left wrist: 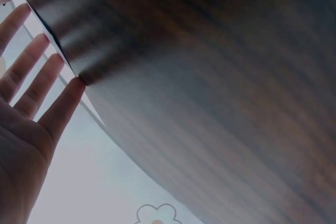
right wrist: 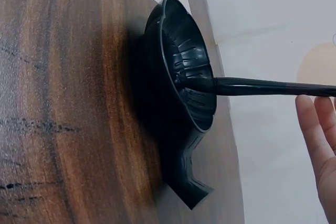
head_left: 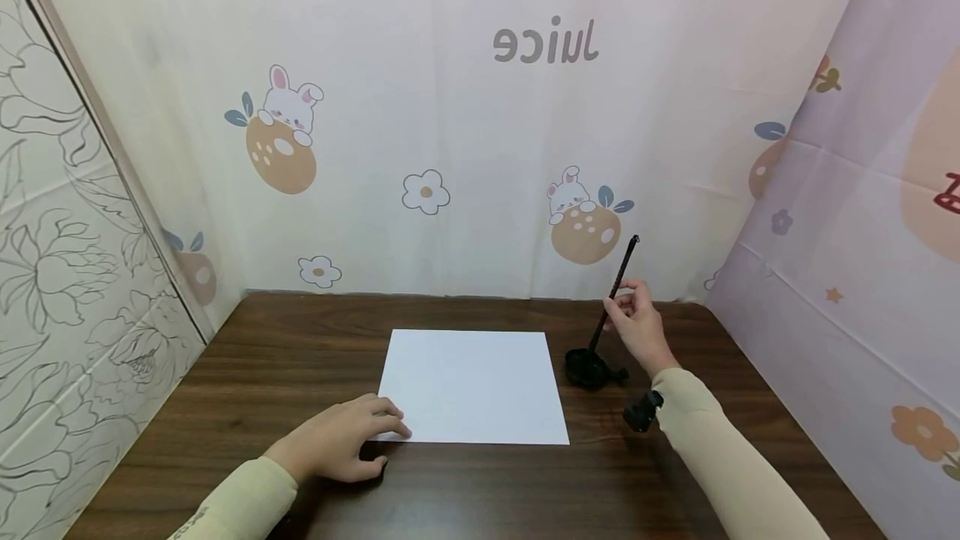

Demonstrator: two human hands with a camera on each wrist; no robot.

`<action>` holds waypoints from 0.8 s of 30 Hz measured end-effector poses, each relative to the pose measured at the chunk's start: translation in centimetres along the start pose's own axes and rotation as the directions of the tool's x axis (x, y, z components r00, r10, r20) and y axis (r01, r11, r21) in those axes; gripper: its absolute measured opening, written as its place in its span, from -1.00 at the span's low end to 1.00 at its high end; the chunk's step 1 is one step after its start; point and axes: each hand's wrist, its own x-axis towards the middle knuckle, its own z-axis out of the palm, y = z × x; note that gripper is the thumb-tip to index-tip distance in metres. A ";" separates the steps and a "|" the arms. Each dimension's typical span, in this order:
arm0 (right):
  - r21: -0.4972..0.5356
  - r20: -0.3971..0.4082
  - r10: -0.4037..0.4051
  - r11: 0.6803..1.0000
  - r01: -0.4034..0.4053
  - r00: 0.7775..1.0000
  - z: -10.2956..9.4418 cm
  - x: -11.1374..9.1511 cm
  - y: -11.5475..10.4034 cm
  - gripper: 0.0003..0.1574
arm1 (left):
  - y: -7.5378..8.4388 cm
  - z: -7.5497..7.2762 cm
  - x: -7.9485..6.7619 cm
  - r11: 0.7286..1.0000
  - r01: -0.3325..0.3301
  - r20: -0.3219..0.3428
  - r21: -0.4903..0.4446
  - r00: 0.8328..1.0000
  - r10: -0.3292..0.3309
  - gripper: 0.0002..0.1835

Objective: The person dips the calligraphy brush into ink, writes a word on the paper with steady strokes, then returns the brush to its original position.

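My right hand [head_left: 637, 325] pinches the shaft of a dark writing brush [head_left: 619, 277], which leans a little to the right. The brush's tip end sits inside a small black ink dish [head_left: 587, 368]. In the right wrist view the dish [right wrist: 157, 77] shows a scalloped rim and a curved handle, with the brush [right wrist: 252, 86] reaching down into its bowl. A white sheet of paper [head_left: 476, 390] lies flat left of the dish. On its near left corner rest the spread fingers of my left hand [head_left: 348, 438]; in the left wrist view those fingers [left wrist: 65, 106] are nearly straight.
The dark wooden table [head_left: 480, 490] extends to the front and both sides. A printed curtain [head_left: 480, 107] hangs behind its far edge, with patterned cloth on either side. A black wrist camera [head_left: 642, 412] sits under my right wrist, close to the dish.
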 end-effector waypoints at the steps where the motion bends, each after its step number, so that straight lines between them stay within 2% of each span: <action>1: 0.002 0.002 0.000 1.000 0.000 1.000 0.0 0.0 0.0 -0.40 | 0.0 0.0 0.0 1.000 -0.001 -0.002 0.000 1.000 0.001 -0.60; 6: 0.021 -0.008 0.025 0.999 -0.025 1.000 -0.2 -0.1 0.1 -0.36 | 0.1 -0.1 0.0 1.000 0.002 0.000 -0.002 1.000 -0.002 -0.59; 15: 0.110 -0.091 0.097 0.990 -0.087 0.991 -1.4 0.2 0.8 -0.31 | 0.3 -0.1 0.1 1.000 0.009 0.002 -0.001 1.000 -0.009 -0.59; 24: 0.191 -0.162 0.211 0.965 -0.179 0.964 -2.2 0.3 1.9 -0.39 | 0.3 -0.2 0.1 1.000 0.015 0.006 -0.008 1.000 -0.015 -0.59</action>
